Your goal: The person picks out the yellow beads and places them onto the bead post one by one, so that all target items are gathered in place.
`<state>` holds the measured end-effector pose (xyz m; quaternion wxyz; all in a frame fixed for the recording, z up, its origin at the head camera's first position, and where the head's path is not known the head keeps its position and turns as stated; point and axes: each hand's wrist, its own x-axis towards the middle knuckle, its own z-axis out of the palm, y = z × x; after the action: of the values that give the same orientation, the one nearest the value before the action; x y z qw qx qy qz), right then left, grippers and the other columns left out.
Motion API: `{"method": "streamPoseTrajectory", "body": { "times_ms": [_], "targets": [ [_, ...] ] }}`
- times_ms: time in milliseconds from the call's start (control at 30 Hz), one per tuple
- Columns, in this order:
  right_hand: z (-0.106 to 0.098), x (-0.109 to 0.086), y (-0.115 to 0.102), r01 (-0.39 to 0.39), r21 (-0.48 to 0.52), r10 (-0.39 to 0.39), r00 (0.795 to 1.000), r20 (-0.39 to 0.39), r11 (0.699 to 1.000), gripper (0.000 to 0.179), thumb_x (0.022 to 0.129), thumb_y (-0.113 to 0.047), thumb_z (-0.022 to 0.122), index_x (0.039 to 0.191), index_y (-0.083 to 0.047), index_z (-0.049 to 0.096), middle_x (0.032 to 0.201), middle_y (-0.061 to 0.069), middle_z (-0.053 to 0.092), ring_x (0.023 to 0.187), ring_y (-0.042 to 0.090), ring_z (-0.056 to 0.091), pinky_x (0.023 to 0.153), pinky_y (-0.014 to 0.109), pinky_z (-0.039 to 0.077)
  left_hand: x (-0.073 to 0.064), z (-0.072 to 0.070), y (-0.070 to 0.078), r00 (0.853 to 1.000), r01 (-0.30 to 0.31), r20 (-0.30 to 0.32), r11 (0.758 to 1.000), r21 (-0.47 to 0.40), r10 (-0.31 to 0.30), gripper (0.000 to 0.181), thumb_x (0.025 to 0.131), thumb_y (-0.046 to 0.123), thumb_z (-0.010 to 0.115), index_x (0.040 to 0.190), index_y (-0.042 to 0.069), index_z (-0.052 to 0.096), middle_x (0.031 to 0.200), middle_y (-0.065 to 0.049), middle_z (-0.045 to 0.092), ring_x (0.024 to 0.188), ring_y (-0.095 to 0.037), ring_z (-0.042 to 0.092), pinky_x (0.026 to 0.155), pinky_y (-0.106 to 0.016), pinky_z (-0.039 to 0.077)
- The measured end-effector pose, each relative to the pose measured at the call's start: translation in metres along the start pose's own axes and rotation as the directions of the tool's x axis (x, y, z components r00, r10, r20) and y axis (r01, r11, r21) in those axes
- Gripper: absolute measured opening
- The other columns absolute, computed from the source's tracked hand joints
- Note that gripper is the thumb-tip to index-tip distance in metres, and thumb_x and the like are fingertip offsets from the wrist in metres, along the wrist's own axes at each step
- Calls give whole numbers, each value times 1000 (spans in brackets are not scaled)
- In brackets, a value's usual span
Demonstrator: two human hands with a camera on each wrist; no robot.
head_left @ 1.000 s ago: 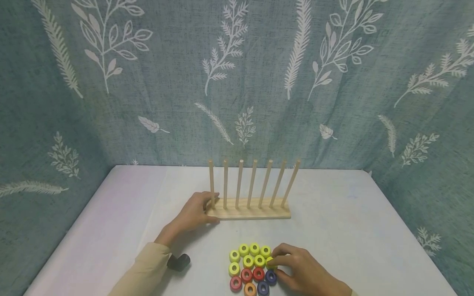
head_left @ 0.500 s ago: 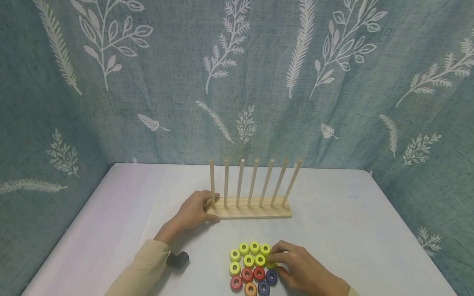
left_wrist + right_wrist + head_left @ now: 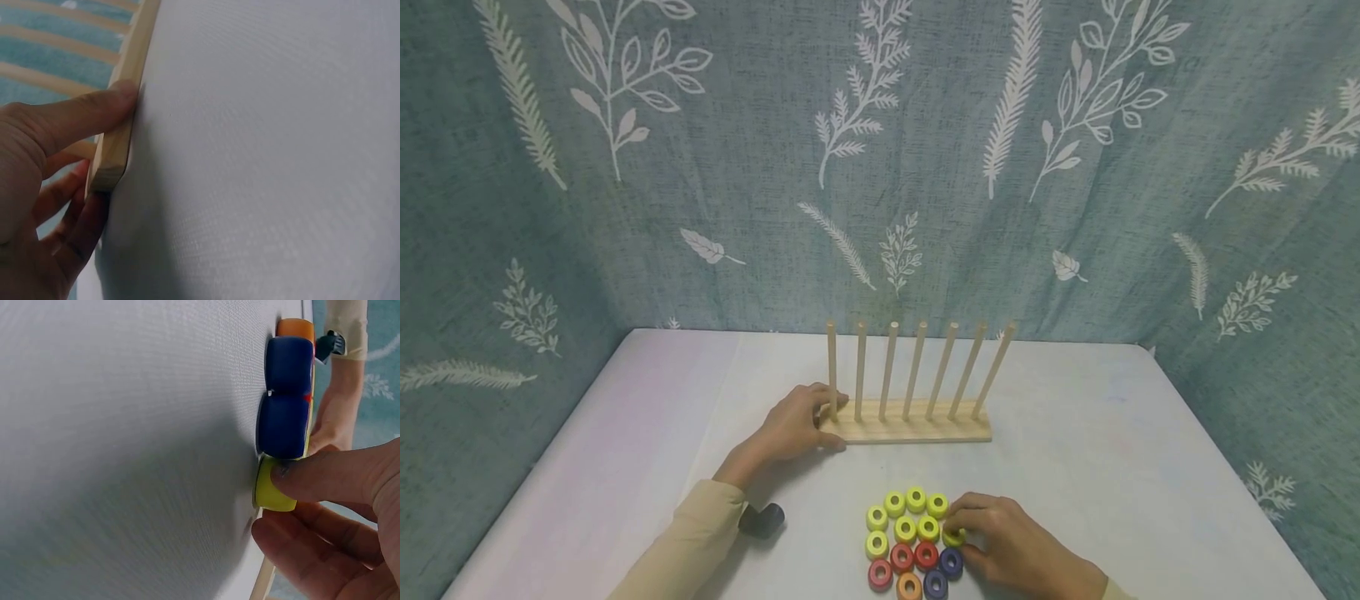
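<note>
My left hand grips the left end of a wooden peg rack, which has several upright dowels on a flat base. In the left wrist view the thumb presses the front edge of the base, with other fingers behind and under its end. My right hand pinches a yellow ring at the right side of a cluster of rings. That ring touches or nearly touches a dark blue ring. No rings sit on the dowels. The fingers partly hide the pinched ring in the head view.
Several yellow rings, several red rings, an orange ring and dark blue rings lie close together on the white table. A black device is on the left wrist. Patterned green cloth hangs behind.
Barely anything differs. The right fingers shift slightly at the yellow ring, and the view drifts a little. The left hand stays on the rack.
</note>
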<state>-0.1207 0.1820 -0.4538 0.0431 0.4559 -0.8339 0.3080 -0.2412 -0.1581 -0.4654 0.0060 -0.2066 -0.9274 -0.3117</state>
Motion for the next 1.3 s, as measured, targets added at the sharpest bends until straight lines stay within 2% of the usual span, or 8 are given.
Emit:
{"method": "streamPoseTrajectory", "body": {
  "times_ms": [267, 533, 700, 833, 933, 1167, 1300],
  "targets": [
    [0, -3, 0, -19, -33, 18, 999, -31, 999, 27, 75, 3, 82, 98, -10, 78, 98, -8, 65, 91, 5, 65, 79, 21, 55, 1, -1, 0, 1000, -7, 8, 1000, -17, 7, 65, 68, 29, 92, 126, 14, 69, 128, -6, 64, 105, -25, 58, 83, -41, 49],
    [-9, -5, -1, -107, -85, 104, 994, -41, 991, 26, 75, 2, 81, 98, -12, 78, 100, -10, 64, 92, 5, 63, 78, 26, 57, 1, -1, -4, 1000, -30, 4, 999, -31, 30, 64, 68, 27, 93, 125, 11, 70, 128, -7, 65, 110, -29, 60, 84, -43, 51],
    [-15, -4, 1, -105, -127, 92, 990, -106, 986, 28, 72, 3, 83, 96, -11, 79, 99, -9, 64, 88, 5, 63, 74, 26, 57, 1, 0, -5, 999, -34, 8, 998, -48, 34, 64, 68, 27, 93, 126, 11, 70, 128, -8, 65, 113, -31, 60, 88, -46, 51],
    [-26, -1, 3, -131, -165, 110, 985, -134, 978, 33, 69, 5, 85, 97, -11, 79, 100, -9, 63, 87, 7, 64, 72, 27, 57, 2, -1, -4, 1000, -22, 21, 999, -46, 23, 64, 69, 27, 92, 127, 13, 69, 130, -7, 64, 105, -26, 60, 83, -42, 51],
    [-36, 3, 4, -139, -195, 110, 982, -154, 971, 36, 68, 6, 86, 99, -10, 79, 101, -7, 63, 88, 9, 64, 71, 28, 57, 2, -2, -3, 1000, -13, 26, 999, -41, 14, 64, 70, 27, 92, 128, 14, 69, 132, -6, 63, 106, -25, 60, 84, -41, 50],
    [-48, 12, 6, -106, -226, 65, 981, -181, 968, 39, 68, 8, 86, 102, -10, 78, 102, -4, 64, 89, 12, 66, 70, 29, 57, 1, -1, -5, 1000, -16, 21, 999, -33, 16, 64, 70, 28, 91, 128, 13, 69, 132, -7, 62, 116, -31, 58, 92, -47, 49],
    [-48, 15, 8, -115, -231, 70, 979, -192, 966, 39, 70, 5, 86, 104, -12, 78, 103, -5, 64, 91, 10, 65, 70, 27, 56, 1, 1, -6, 999, -23, 25, 999, -39, 24, 63, 71, 28, 91, 128, 13, 69, 133, -8, 62, 119, -33, 57, 95, -49, 48]
  ]
}}
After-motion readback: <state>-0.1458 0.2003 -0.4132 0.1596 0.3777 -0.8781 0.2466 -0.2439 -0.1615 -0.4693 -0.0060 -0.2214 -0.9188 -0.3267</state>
